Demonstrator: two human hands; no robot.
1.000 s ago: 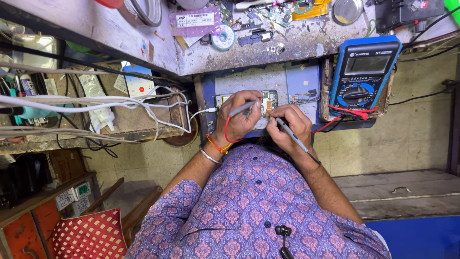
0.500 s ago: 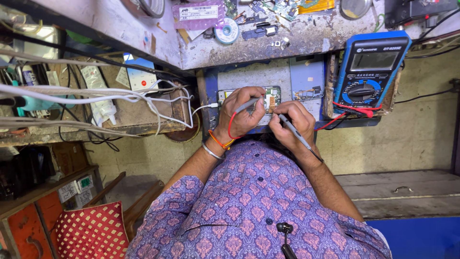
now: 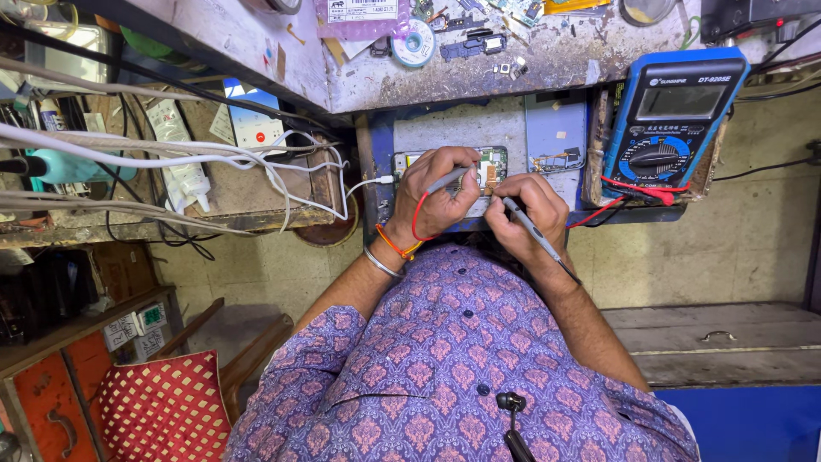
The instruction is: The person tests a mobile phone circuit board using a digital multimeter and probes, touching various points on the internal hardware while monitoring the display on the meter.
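An opened phone with its circuit board (image 3: 491,164) showing lies on a grey mat (image 3: 462,128), with a white cable plugged into its left end. My left hand (image 3: 436,195) pinches a grey test probe with a red lead and points its tip at the board. My right hand (image 3: 532,216) grips a second grey probe like a pen, its tip also at the board. Both leads run to a blue multimeter (image 3: 671,109) leaning at the right.
A scratched bench top (image 3: 513,60) above holds a solder reel (image 3: 414,47), small parts and a pink bag. White cables (image 3: 171,154) cross a cluttered shelf on the left. A red patterned cushion (image 3: 162,406) lies on a wooden chair at lower left.
Both hands stay at the phone board with the probes; the tips have shifted only slightly. The view has moved a little.
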